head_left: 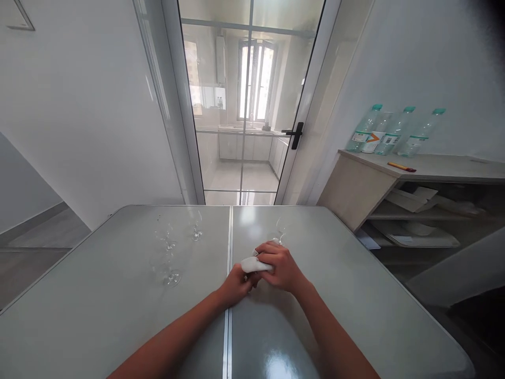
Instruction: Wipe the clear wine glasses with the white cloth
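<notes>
Two hands meet over the table (98,310) in the head view, just right of the pale seam (228,337) that runs down its middle. Between them is a white cloth (256,264), bunched and folded. The right hand (279,267) closes over it from above and from the right, fingers curled around its far side. The left hand (236,284) is below and to the left, its thumb against the cloth's left end and its fingers bent in under it. Both grip the cloth narrowly; a small clear piece shows at its edge, but most of what may lie inside is covered, so I cannot tell its shape.

Three clear glasses stand left of the seam: a near one (172,277), a middle one (170,244) just beyond it, and a far one (197,235) to the right of that. Their round feet show better than their bowls. Another glass (280,231) is just beyond the right hand, partly hidden by it.

Past the table is a glazed door (291,163) with a black handle (295,136). At right, a cabinet (361,181) bears four clear bottles (420,138) and a yellow and red stick (401,167); pale items lie on its shelves.
</notes>
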`<action>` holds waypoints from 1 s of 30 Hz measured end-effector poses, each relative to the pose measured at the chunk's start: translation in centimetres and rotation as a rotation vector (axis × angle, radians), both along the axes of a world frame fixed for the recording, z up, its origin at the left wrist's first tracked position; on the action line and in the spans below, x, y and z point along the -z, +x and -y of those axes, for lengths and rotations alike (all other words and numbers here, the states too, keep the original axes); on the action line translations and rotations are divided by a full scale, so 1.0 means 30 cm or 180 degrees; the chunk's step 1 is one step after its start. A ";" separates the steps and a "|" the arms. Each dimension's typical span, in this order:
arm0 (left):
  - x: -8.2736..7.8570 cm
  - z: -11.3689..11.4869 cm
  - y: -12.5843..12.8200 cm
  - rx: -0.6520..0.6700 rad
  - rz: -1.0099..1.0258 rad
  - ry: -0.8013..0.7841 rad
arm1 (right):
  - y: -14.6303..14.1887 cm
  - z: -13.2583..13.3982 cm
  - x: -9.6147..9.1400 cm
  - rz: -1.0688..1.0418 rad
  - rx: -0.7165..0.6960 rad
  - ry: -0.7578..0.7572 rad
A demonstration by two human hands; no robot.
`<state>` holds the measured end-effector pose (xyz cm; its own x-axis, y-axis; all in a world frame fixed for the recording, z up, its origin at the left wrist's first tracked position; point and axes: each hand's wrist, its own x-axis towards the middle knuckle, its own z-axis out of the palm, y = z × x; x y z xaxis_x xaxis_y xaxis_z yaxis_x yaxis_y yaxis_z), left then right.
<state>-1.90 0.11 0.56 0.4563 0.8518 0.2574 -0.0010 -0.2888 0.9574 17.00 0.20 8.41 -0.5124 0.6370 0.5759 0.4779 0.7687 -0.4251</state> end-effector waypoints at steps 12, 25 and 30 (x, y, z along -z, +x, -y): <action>-0.004 -0.032 0.003 -0.0071 0.0768 -0.0658 | -0.106 0.022 0.047 -0.3818 -0.0250 -0.3059; 0.032 -0.065 0.000 -0.0783 0.0802 -0.0500 | -0.146 -0.015 0.200 -0.1791 0.0582 -0.1893; 0.031 -0.077 -0.009 -0.0761 0.0665 -0.0766 | -0.107 -0.035 0.174 -0.2009 0.0057 -0.2564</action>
